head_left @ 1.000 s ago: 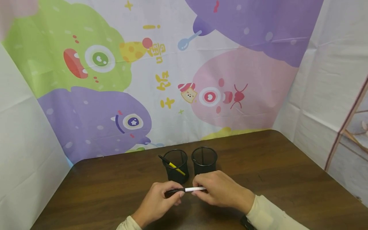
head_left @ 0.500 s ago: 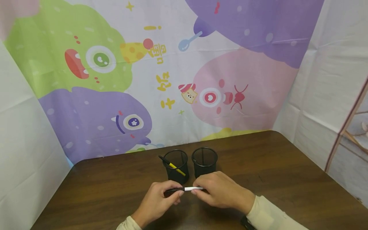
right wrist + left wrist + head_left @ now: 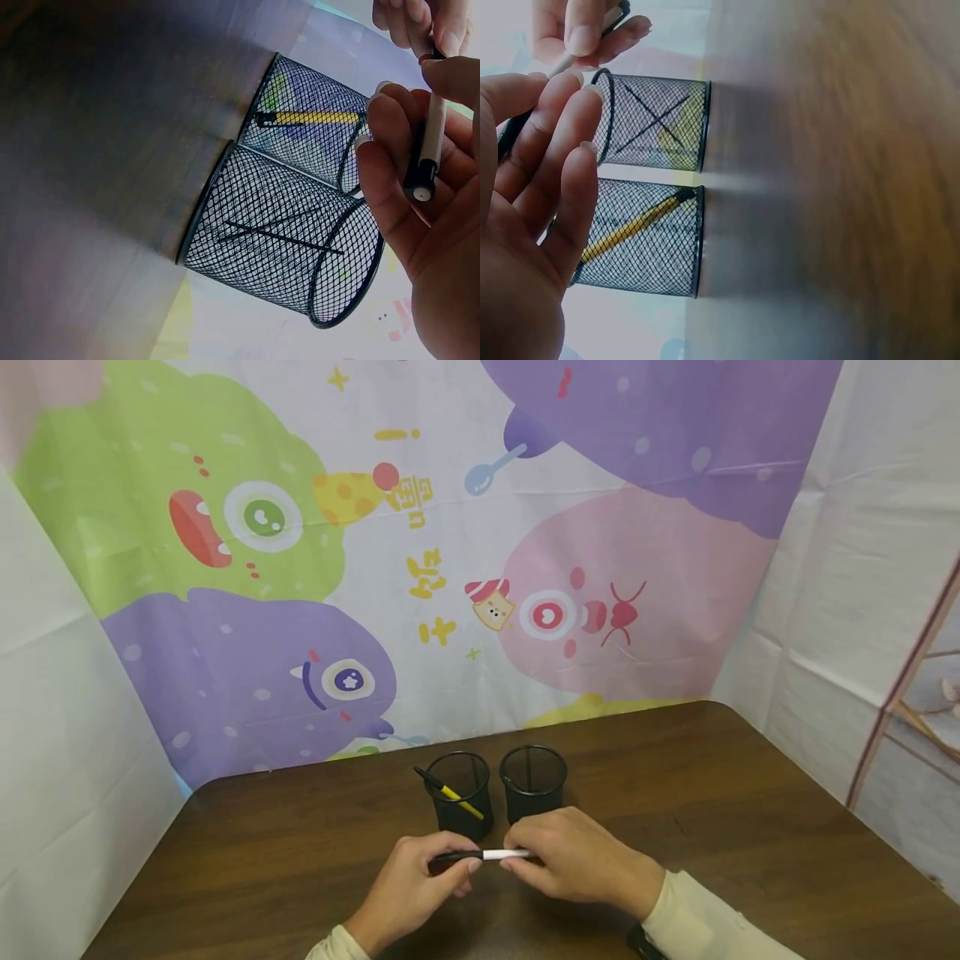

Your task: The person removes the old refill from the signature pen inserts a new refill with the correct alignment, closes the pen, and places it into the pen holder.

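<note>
Held level between both hands is a slim marker pen [image 3: 495, 854] with a white barrel and a black cap section. My left hand [image 3: 412, 878] pinches its black part between thumb and fingers. The white end is gripped by my right hand [image 3: 577, 860]; in the right wrist view the black-tipped end of the marker pen [image 3: 433, 139] pokes out past the palm. Just beyond the hands stand two black mesh cups, the left cup [image 3: 461, 814] holding a yellow pen [image 3: 459, 799] with a black end that leans on the rim. The right cup [image 3: 534, 797] is partly covered by my right hand.
A brown wooden table [image 3: 262, 852] carries everything. Behind it hangs a backdrop [image 3: 450, 693] with cartoon monsters, and pale cloth walls [image 3: 795, 635] close off both sides. A small dark object [image 3: 643, 942] lies by the right sleeve at the bottom edge.
Both hands stay almost in place, still holding the marker pen, which shifts only very slightly. Cups and yellow pen have not moved.
</note>
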Demonstrator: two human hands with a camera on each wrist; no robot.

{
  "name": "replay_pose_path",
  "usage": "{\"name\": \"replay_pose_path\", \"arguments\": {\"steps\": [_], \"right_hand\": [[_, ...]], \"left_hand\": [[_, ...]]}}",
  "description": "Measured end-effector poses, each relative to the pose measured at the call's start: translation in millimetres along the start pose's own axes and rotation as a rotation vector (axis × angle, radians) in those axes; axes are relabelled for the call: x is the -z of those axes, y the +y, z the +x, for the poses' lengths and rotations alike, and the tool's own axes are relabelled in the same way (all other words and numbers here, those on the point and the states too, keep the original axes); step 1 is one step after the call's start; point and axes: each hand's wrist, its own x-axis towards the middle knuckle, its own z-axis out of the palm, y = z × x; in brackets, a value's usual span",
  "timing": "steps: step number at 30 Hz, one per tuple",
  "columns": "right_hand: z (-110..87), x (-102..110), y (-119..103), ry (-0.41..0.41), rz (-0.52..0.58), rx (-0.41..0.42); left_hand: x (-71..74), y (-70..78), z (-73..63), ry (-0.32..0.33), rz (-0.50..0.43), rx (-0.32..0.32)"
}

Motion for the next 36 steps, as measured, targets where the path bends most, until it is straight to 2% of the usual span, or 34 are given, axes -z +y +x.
{"name": "replay_pose_path", "arguments": {"steps": [4, 10, 24, 36], "right_hand": [[-0.7, -1.0, -0.1, 0.012, -0.002, 0.011], [-1.8, -1.4, -1.1, 0.020, -0.013, 0.020], [0.2, 0.3, -0.4, 0.035, -0.007, 0.053], [-0.3, 0.1, -1.2, -0.005, 0.023, 0.017]], "left_hand": [[-0.7, 1.1, -1.2, -0.021, -0.034, 0.030], [-0.4, -1.4, -2.1, -0.050, -0.028, 0.091], [-0.8, -0.4, -1.0, -0.068, 0.008, 0.083], [-0.9, 1.3, -0.3, -0.062, 0.000, 0.068]]}}
